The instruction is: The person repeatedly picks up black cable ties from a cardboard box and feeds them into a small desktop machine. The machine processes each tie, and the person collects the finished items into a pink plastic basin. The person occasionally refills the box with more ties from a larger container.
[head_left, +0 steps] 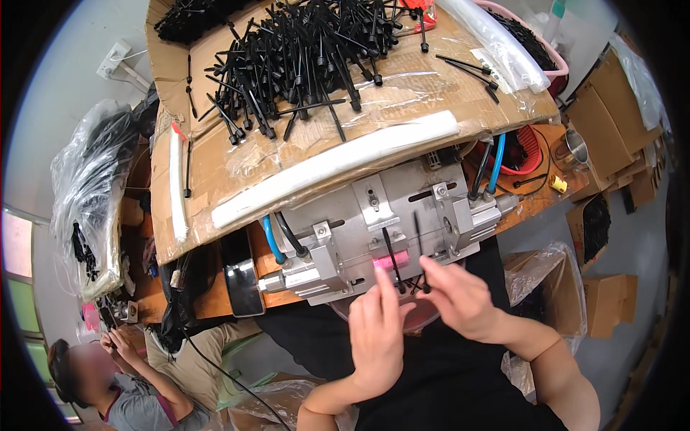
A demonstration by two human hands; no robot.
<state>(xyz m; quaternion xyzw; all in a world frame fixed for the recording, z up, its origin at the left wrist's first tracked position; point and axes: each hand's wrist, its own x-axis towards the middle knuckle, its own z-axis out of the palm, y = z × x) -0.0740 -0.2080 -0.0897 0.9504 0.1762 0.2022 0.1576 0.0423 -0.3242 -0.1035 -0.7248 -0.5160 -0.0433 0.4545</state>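
Note:
A metal fixture [374, 205] with two facing cylinders stands on the bench in front of me. One thin black rod [389, 246] lies at its middle, over a pink block [390, 260]. My left hand [377, 330] is just below that block, its index finger stretched up beside the rod and its thumb apart; nothing shows in it. Between thumb and fingers, my right hand [460, 298] pinches a second black rod [419, 244] near its thicker end, thin end pointing away from me. Under my hands, a bowl [413, 321] with more black pieces is partly hidden.
A heap of black rods [302, 65] lies on a cardboard sheet [345, 161] above the fixture. Blue hoses [273, 241] run to the cylinders. A phone [243, 276] lies left; a red basket [530, 152] and metal cup [571, 149] stand right. A co-worker [144, 388] sits at lower left.

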